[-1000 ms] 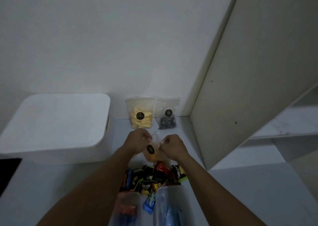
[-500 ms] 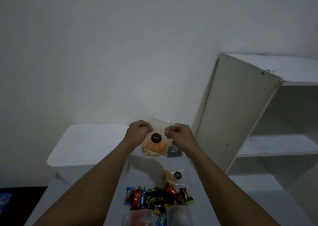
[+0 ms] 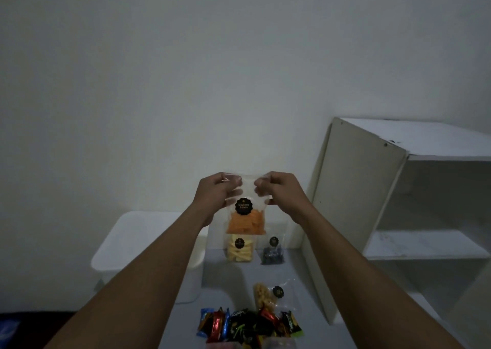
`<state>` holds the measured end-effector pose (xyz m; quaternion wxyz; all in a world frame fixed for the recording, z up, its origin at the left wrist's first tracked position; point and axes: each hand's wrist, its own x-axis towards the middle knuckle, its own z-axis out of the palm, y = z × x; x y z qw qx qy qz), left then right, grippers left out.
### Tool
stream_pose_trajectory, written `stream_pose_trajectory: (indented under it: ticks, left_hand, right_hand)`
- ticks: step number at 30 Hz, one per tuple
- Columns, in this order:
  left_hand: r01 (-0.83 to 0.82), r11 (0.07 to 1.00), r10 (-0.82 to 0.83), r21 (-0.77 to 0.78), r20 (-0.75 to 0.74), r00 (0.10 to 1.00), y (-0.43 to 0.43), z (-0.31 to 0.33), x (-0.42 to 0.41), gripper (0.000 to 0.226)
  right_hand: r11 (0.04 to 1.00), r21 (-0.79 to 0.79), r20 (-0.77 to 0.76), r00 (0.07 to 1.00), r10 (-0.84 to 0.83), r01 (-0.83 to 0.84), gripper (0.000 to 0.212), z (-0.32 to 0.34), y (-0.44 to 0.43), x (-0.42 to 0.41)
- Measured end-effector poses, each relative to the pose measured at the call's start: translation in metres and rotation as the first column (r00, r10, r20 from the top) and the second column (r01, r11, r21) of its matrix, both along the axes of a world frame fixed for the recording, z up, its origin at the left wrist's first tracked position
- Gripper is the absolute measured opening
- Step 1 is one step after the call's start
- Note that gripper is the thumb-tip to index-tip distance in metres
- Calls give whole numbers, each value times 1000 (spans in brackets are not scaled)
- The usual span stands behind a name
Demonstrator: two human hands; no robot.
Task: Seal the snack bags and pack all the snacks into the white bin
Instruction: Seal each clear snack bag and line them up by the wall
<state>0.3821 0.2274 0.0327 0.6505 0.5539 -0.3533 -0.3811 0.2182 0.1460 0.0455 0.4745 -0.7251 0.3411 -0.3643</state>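
Hands [image 3: 245,189] pinching clear bag [image 3: 245,210], orange chips [image 3: 245,225] inside

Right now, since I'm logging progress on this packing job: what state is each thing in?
orange snack bag, held up, seal unclear
left hand, pinches its top edge
right hand, pinches its top edge
yellow snack bag, standing upright
dark snack bag, standing upright
fourth snack bag, lying flat
wrapped candies, in a loose pile
white bin, lid on
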Motion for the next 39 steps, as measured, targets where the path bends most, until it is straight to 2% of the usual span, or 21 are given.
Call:
stream_pose_trajectory:
  ticks: [10, 17, 24, 29, 35, 39]
  left_hand:
    - [19, 998, -19, -54, -7, 1000, 4, 15, -3, 11]
    - [7, 994, 5, -106, 111, 994, 0, 24, -7, 8]
    - [2, 988, -5, -153, -14, 1000, 0, 25, -3, 9]
    - [-33, 985, 44, -169, 63, 997, -1, 28, 0, 10]
    - [73, 990, -60, -123, 104, 993, 1, 31, -2, 9]
    - [-5, 992, 32, -127, 213, 977, -5, 34, 2, 6]
  right_hand:
    - [1000, -22, 67, 998, 10, -9, 9, 18, 6, -2]
    - [998, -58, 40, 999, 27, -24, 12, 24, 9, -1]
    - [993, -115, 29, 1000, -7, 10, 10, 33, 7, -4]
    - [987, -157, -24, 1000, 15, -18, 13, 33, 9, 0]
    - [984, -178, -26, 999, 18, -23, 10, 38, 5, 2]
    - [985, -170, -25, 999, 34, -38, 11, 36, 5, 6]
